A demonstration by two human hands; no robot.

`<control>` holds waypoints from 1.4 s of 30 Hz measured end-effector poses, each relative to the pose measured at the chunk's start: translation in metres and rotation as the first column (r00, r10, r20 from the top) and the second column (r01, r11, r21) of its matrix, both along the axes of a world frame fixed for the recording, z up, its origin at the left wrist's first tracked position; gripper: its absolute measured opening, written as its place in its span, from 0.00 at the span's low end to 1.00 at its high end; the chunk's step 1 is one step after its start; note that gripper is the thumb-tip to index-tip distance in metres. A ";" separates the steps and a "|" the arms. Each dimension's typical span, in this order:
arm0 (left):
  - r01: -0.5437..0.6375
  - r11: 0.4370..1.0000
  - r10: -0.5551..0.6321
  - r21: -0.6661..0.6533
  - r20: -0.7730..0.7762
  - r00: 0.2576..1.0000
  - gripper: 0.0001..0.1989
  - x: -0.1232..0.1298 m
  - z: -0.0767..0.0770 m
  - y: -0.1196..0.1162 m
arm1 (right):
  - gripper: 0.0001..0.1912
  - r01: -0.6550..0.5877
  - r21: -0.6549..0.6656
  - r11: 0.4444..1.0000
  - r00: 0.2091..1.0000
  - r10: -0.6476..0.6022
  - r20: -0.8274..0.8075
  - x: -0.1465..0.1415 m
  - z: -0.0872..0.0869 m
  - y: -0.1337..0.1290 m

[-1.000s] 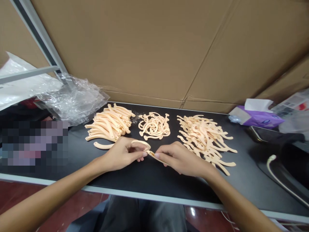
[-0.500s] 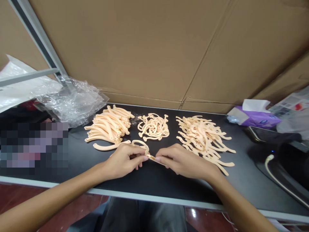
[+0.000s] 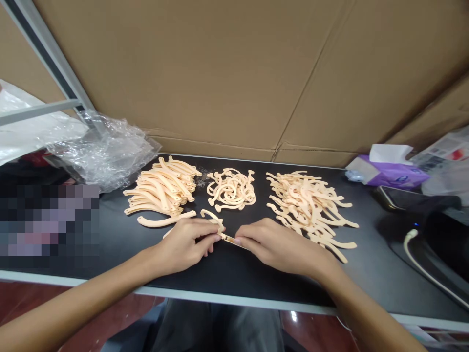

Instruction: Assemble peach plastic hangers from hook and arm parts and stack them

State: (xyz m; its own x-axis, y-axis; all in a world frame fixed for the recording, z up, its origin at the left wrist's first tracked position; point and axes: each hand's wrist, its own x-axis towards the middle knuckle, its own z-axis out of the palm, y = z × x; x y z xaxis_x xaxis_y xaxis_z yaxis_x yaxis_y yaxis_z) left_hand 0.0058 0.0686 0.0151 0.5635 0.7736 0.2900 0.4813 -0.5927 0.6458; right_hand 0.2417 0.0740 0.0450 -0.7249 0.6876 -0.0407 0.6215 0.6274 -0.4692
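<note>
My left hand is closed, pinching a cream curved piece whose hooked end rises above the fingertips. In front of it, my right hand is closed around a slim pale strip with a brownish part; its kind is unclear. The strip's tip meets the curved piece at my left fingertips. Just behind my left hand lies a loose long curved piece. Beyond my hands are a pile of long curved pieces, a pile of small hooked pieces and, at right, a pile of wavy pieces.
Crumpled clear plastic lies at the back left by a metal frame. A purple tissue box, a phone and a black device with a white cable are at right. Cardboard stands behind the black table.
My hands keep nearly the same place and grip. The curved piece's hooked end has tilted slightly to the left and up. The whole view has shifted a little.
</note>
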 end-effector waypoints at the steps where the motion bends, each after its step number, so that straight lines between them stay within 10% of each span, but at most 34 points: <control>1: 0.003 1.000 -0.003 0.031 -0.004 1.000 0.12 0.000 0.000 0.000 | 0.18 0.001 0.013 1.000 1.000 -0.001 0.014 -0.001 0.000 -0.001; 12: 0.115 0.957 -0.115 0.265 -0.017 0.993 0.10 -0.003 -0.003 -0.002 | 0.15 -0.004 0.103 0.995 0.967 -0.022 0.255 -0.008 0.012 -0.008; 42: 0.324 0.926 -0.300 0.193 -0.140 0.943 0.17 -0.013 0.001 0.005 | 0.14 -0.058 0.089 0.994 0.963 0.032 0.268 -0.006 0.010 -0.006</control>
